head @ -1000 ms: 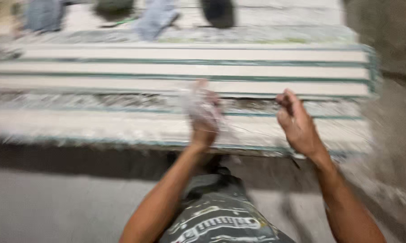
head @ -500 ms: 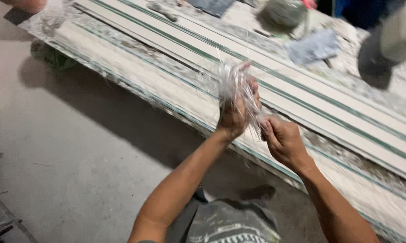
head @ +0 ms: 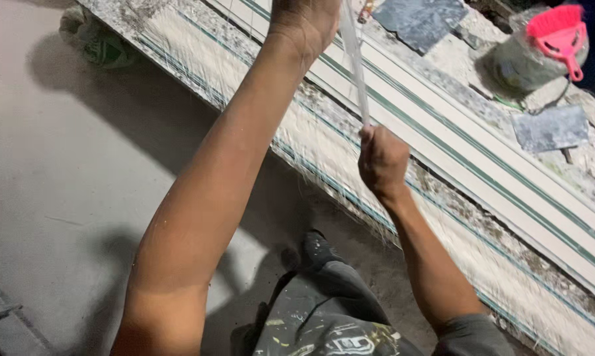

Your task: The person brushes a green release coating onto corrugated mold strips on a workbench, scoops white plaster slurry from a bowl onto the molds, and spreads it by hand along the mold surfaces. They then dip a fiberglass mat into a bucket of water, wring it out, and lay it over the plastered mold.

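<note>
A pale fibre strand (head: 355, 62) is held taut above the long striped slab's (head: 482, 165) near edge; both fists, left hand (head: 304, 23) raised, right hand (head: 382, 160) lower, are closed tight on it.

Both forearms are seen bare from wrist to above the elbow; no watch, glove, ring or band is noted on the left hand (head: 304, 23) or the right hand (head: 381, 160). A short grey fabric sleeve (head: 472, 336) is seen at the right upper arm, near the frame's lower edge. Dark grey trousers (head: 324, 316), spattered with pale paint or plaster flecks and marked with light printed lettering, are worn. A black closed shoe (head: 318, 250) is observed on one foot.
</note>
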